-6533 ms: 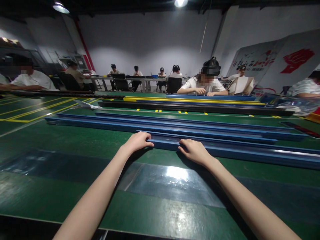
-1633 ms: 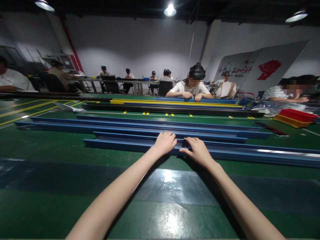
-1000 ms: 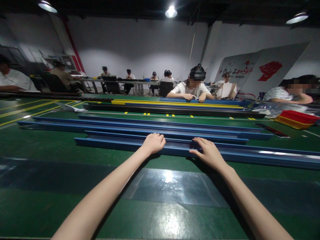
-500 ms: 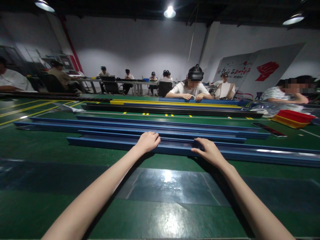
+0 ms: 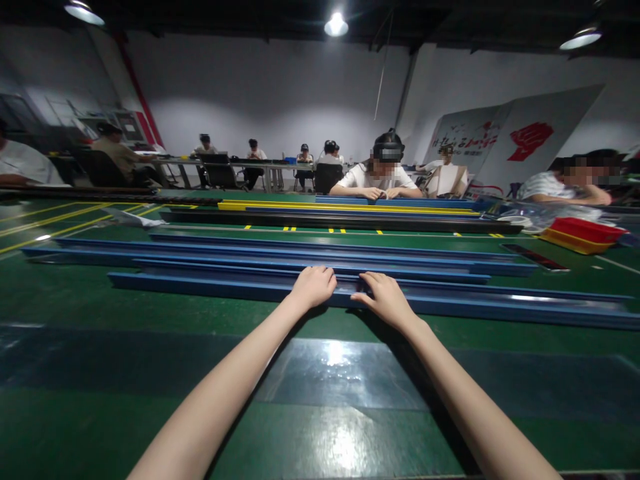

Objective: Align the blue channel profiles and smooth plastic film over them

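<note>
While left hand (image 5: 315, 287) and right hand (image 5: 387, 300) grasp blue channel (image 5: 200, 287), red tray (image 5: 584, 230) hides contents

Long blue channel, lying flat (image 5: 220, 288).

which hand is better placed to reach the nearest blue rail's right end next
Right, I'd judge: the right hand is at the nearest blue rail, nearer that end; the left hand is farther from it.
</note>
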Motion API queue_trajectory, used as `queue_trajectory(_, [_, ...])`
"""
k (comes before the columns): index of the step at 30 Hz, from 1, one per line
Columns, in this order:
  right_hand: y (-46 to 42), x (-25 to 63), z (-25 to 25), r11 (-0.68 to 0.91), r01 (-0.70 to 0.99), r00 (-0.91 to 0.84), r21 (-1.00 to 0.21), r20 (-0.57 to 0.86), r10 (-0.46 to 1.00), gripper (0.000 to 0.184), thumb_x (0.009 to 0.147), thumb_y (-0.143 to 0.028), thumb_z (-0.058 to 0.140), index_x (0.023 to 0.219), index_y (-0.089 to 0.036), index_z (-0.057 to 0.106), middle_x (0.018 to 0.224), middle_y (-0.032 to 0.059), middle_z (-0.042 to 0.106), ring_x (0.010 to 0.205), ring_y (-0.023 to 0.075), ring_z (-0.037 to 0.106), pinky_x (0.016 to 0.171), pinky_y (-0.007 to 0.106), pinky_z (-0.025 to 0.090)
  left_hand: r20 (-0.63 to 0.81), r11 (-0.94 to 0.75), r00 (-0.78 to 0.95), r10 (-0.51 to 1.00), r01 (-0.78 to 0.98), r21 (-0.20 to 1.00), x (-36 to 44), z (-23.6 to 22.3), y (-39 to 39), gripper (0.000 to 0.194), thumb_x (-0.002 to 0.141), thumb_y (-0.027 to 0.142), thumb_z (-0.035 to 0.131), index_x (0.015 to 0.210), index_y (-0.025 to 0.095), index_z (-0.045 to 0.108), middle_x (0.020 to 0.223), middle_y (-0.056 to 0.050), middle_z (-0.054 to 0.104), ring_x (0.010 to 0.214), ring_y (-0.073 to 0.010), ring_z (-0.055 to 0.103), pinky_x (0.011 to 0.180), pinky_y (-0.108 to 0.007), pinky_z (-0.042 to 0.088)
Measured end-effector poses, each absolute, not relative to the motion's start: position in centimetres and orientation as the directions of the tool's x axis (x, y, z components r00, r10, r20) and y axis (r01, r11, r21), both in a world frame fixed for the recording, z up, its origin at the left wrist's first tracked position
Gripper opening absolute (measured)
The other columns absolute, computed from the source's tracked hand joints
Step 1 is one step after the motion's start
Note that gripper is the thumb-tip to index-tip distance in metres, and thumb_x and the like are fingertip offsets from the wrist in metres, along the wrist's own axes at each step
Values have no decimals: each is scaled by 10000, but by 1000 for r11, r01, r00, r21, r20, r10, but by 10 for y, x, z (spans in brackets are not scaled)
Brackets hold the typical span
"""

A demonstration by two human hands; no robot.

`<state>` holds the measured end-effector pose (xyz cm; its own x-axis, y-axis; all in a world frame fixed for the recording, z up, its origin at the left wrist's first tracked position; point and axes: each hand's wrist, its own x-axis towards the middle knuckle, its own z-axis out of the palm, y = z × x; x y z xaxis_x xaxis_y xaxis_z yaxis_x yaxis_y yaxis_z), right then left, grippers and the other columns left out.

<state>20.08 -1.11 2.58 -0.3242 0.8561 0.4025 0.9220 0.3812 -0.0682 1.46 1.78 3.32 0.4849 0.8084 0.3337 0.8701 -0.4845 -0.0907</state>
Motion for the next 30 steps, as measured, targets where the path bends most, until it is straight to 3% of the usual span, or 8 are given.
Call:
queue_trajectory(7, [-16,223,27,417,908,-371,-35,393,841,493,799,-498,479,1181,-189,519,1204,102,553,1103,239,490,921,376,347,340,-481,483,807,871,-97,12,36,20,327,876,252,303,868,151,613,851,-79,654,818,-196,609,734,-302,433])
queue_trajectory(14, [-19,263,22,357,932,-300,-69,409,862,527,797,-510,459,1208,-184,510,1179,113,566,1084,254,506,893,394,382,337,-442,452,826,890,-108,-9,35,21,321,872,243,306,871,168,618,854,-66,657,827,-186,607,740,-284,433])
queue_trajectory(18, [-20,258,21,378,925,-329,-37,418,847,550,801,-508,455,1193,-129,525,1168,146,568,1082,262,505,907,381,385,346,-435,437,830,896,-87,-23,34,19,319,874,228,308,876,169,622,876,-62,654,850,-176,598,758,-269,431])
queue_trajectory(24, [-20,238,21,376,926,-350,21,418,838,554,802,-524,458,1174,-121,537,1159,140,574,1082,265,501,918,369,380,405,-448,436,804,891,-69,-39,31,14,329,882,215,299,875,152,622,904,-81,645,880,-185,577,791,-292,419])
queue_trajectory(30, [-15,218,20,367,930,-323,-23,426,845,522,796,-497,487,1150,-119,549,1106,146,592,1061,269,500,905,371,386,509,-532,495,704,843,-85,-37,35,10,312,883,238,313,880,169,617,941,-84,636,927,-196,543,850,-345,367])
